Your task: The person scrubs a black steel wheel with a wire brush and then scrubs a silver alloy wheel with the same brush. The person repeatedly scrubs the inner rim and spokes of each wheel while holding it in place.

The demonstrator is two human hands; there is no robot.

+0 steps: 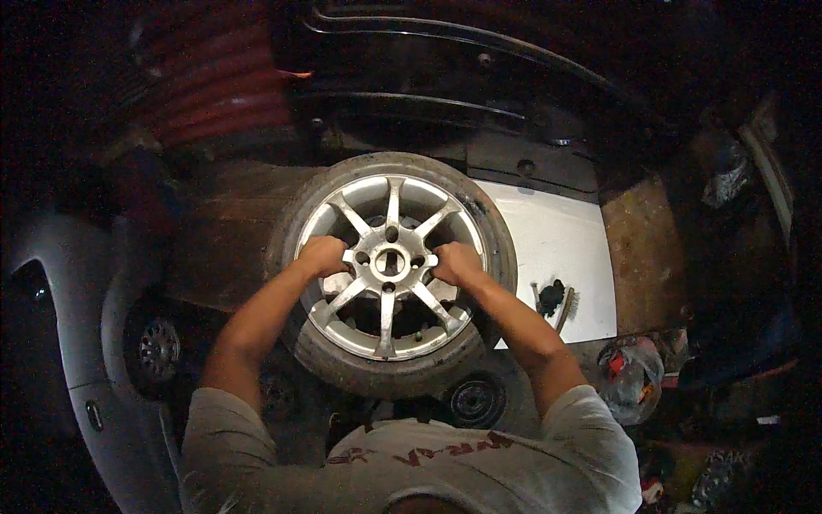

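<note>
A silver alloy wheel (391, 230) with several spokes fills the middle of the view, and a dusty black tire (385, 377) is around its rim. My left hand (324, 256) is closed round a spoke on the left side of the hub. On the opposite side, my right hand (458, 264) grips another spoke, its fingers curled through the gap. The hub face with its dark centre opening and bolt holes points up at me. What lies under the wheel is mostly hidden.
Right of the wheel lies a white board (556, 231) with a brush (565, 309) and a dark lump (550, 297) on it. Brown cardboard (640, 253) borders it. A plastic bag (631, 379) sits lower right. A silver car (90, 377) stands at left, a dark car body (411, 68) ahead.
</note>
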